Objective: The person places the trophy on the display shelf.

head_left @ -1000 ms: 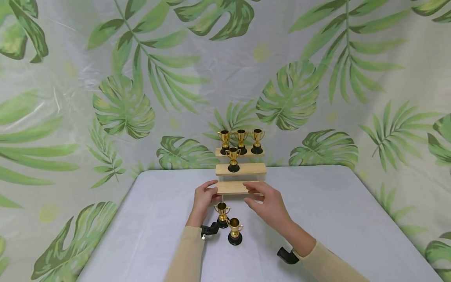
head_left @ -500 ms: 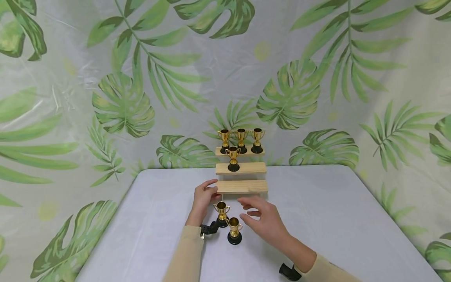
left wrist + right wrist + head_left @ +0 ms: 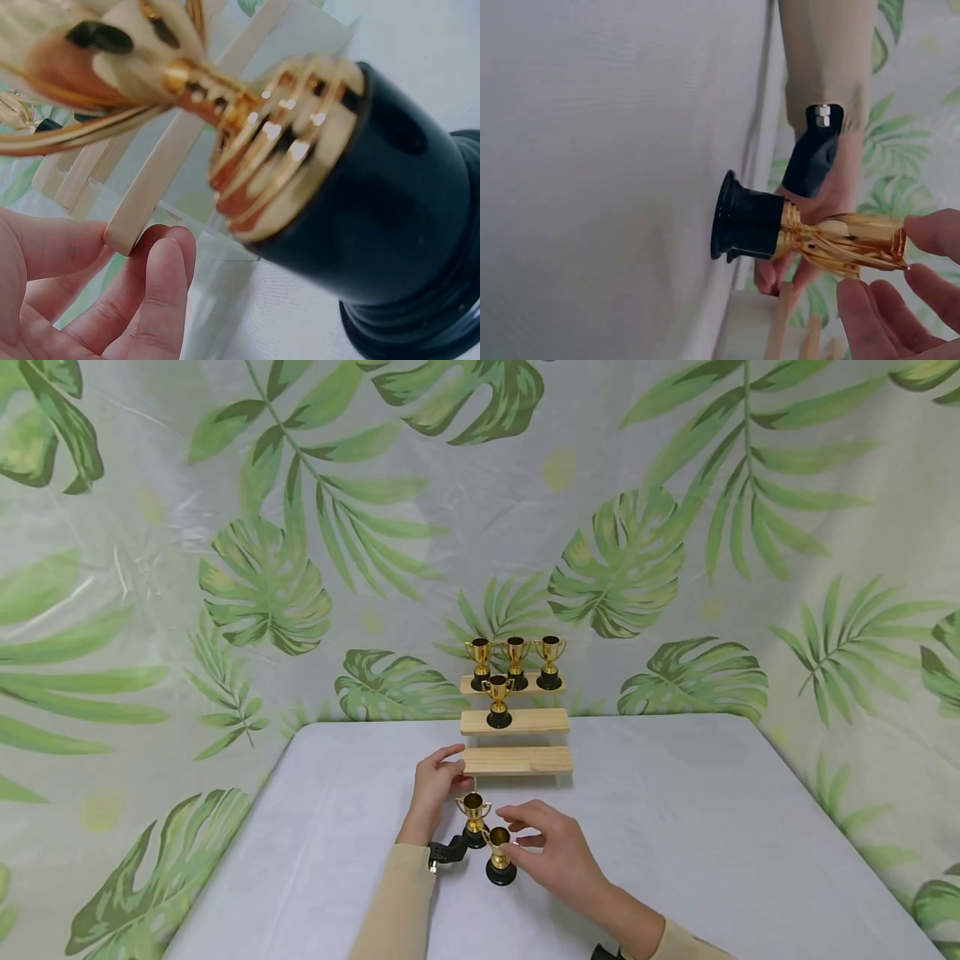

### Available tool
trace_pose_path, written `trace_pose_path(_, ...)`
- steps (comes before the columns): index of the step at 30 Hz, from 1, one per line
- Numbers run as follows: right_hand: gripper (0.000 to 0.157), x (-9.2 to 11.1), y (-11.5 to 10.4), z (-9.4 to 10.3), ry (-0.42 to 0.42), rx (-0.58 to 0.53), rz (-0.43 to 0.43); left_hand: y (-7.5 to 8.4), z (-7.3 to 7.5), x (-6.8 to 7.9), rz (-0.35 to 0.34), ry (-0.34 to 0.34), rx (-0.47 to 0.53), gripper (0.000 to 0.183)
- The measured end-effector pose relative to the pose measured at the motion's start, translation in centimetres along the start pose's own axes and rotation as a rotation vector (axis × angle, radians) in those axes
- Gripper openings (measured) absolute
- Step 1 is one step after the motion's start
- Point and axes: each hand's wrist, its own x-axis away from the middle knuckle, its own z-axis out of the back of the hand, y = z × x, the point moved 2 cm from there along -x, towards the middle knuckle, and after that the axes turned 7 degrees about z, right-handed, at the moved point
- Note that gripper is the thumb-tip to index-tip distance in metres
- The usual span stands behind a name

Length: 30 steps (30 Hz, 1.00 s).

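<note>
Left hand (image 3: 437, 787) pinches the rack (image 3: 517, 760); right hand (image 3: 557, 853), grip unclear, frames the trophy (image 3: 499, 862) farthest from it, likely light, best held mid-cup.

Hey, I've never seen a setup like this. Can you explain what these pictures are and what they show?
There's no machine here, just a person's two bare hands. The wide picture looks forward and down from the head; the two close-ups look out from the left and right wrists. On the white table, wooden shelves rise like steps: three gold trophies stand on the top shelf, and a single trophy on the middle shelf. Two more stand upright in front. The left hand pinches the left end of the bottom shelf. The right hand is at the cup of the nearer trophy; whether it grips it, I can't tell.
</note>
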Motion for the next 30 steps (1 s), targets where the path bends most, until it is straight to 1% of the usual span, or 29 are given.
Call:
trace_pose_path(8,0.045,0.4,0.2,-0.7,-0.011,0.011,0.012,-0.1,0.0,-0.1,0.0,0.0,0.018,0.038)
trace_pose_path(13,0.042,0.6,0.3,-1.0,-0.011,0.003,-0.007,-0.2,0.0,-0.2,0.012,0.008,0.016,0.038)
trace_pose_path(20,0.038,0.9,0.5,-1.3,-0.01,0.0,-0.031,-0.3,-0.3,-0.2,-0.009,0.001,0.003,0.037)
trace_pose_path(25,0.038,1.0,0.4,-1.6,-0.015,-0.039,-0.055,-0.2,-0.2,0.0,-0.002,0.007,0.002,0.036)
trace_pose_path(30,0.04,0.8,0.5,-1.8,-0.02,-0.04,-0.063,-0.2,0.0,0.0,-0.006,0.003,0.006,0.037)
